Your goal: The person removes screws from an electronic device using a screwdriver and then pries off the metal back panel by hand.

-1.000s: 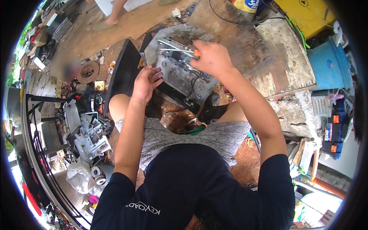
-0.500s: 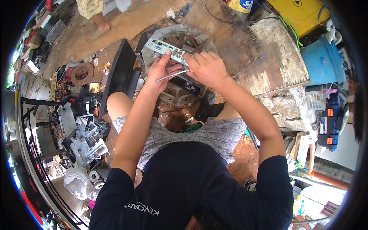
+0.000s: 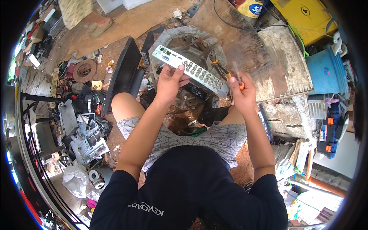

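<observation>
Left hand [image 3: 168, 82]: closed round the lower edge of a long white panel [image 3: 190, 70] studded with rows of round sockets, thumb up across its face; panel held tilted, upper centre of the frame.
Right hand [image 3: 242, 91]: curled shut on orange-handled pliers [image 3: 224, 71], tip at the panel's right end.
Panel's place: in the air above the knees, in front of a round grey ring [image 3: 188, 38] on the ground.
Doing it well: best to steady the panel near its middle, keep the pliers square to the fitting, twist gently rather than wrench; thin metal likely to bend.
Risk: sharp sheet edges near the thumb.
Counts: one panel, one pair of pliers, two hands at work.
Around: one blue tub [image 3: 327, 71] at right, one yellow case [image 3: 304, 17] upper right, one rusty disc [image 3: 84, 70] upper left, scrap metal parts [image 3: 87, 140] at left.
Other person: a foot in a sandal [image 3: 99, 27], upper left.
</observation>
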Motion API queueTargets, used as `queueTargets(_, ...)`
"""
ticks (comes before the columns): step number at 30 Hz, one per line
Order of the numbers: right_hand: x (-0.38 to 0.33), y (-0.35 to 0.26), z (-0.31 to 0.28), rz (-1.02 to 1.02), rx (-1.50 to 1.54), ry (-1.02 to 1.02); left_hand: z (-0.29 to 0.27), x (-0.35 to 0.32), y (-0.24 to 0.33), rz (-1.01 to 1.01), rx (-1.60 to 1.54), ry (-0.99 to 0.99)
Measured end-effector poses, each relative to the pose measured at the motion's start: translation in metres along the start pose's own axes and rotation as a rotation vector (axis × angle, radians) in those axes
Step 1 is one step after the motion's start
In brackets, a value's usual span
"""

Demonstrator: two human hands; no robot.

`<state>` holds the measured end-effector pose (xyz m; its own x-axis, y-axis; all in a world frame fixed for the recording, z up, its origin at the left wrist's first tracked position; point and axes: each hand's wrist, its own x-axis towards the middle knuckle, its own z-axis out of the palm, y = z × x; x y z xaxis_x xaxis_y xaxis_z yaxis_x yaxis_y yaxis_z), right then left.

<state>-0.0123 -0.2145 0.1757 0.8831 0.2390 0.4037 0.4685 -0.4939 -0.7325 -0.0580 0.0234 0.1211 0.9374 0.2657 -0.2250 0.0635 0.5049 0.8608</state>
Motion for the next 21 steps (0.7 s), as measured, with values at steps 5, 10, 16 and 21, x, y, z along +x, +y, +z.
queueTargets(5,-0.028,0.020,0.008,0.235,0.310,-0.084,-0.003,0.000,-0.002,0.004,0.014,-0.025)
queueTargets(10,-0.041,0.041,0.016,0.042,0.169,-0.105,-0.001,-0.001,-0.003,0.008,0.027,-0.003)
queueTargets(16,-0.036,0.010,0.009,0.209,0.166,-0.027,-0.004,-0.002,-0.007,0.025,0.027,0.043)
queueTargets(21,-0.003,0.013,-0.049,0.184,-0.111,-0.155,0.005,-0.002,-0.008,0.051,-0.042,0.097)
